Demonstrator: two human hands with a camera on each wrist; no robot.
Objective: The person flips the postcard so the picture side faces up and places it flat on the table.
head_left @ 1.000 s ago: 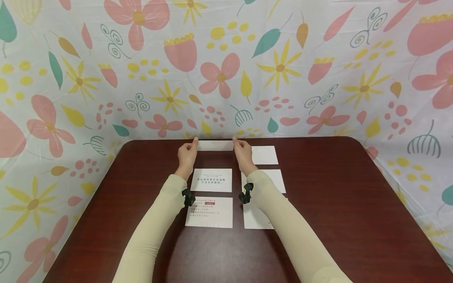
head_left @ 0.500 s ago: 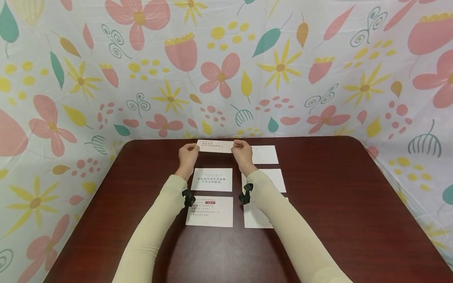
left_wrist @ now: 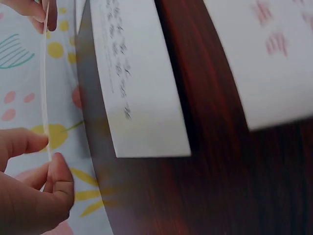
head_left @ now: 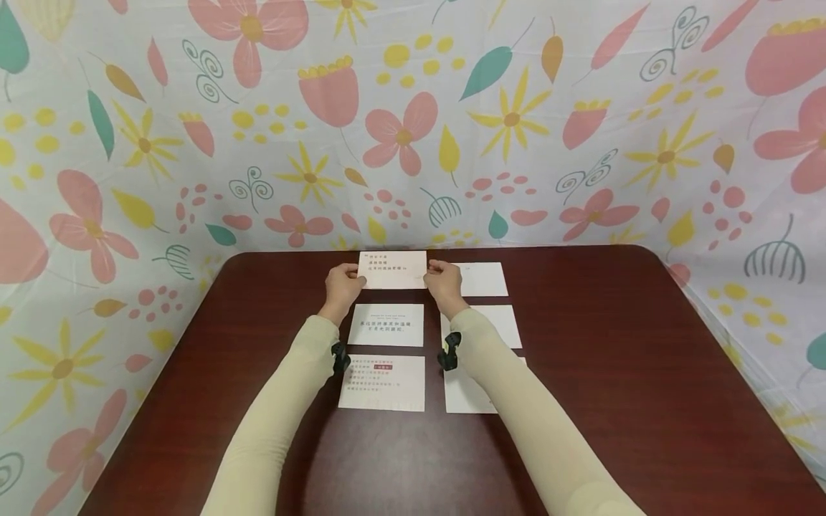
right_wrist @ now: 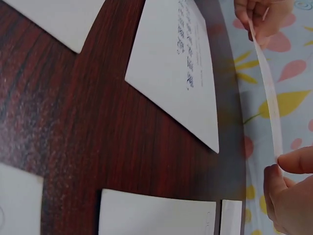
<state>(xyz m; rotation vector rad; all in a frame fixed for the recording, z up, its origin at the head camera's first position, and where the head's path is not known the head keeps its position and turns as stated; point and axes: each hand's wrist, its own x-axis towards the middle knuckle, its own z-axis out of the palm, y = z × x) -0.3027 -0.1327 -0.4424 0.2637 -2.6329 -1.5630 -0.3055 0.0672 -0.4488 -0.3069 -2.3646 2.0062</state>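
Note:
A pale card (head_left: 393, 271) printed with short lines of reddish and dark characters is held up at the far side of the table. My left hand (head_left: 342, 287) pinches its left edge, while my right hand (head_left: 444, 285) pinches the right edge. Seen edge-on in the left wrist view, the card (left_wrist: 44, 83) sits between thumb and fingers of the left hand (left_wrist: 34, 196). The right wrist view shows the right hand (right_wrist: 291, 191) gripping the card's (right_wrist: 269, 93) near end, raised off the tabletop. Nearest below it lies a white card with dark text (head_left: 387, 326).
On the dark red table (head_left: 613, 373), a card with red and dark lines (head_left: 382, 387) lies in front. A right column has a back card (head_left: 484, 279), a middle card (head_left: 500, 326) and a front card (head_left: 466, 390), partly covered by the right arm. Flowered cloth (head_left: 413, 208) hangs behind.
The held card has tilted from a thin, blank-looking strip to show its printed face toward the head camera. Both hands have turned with it, staying at its edges.

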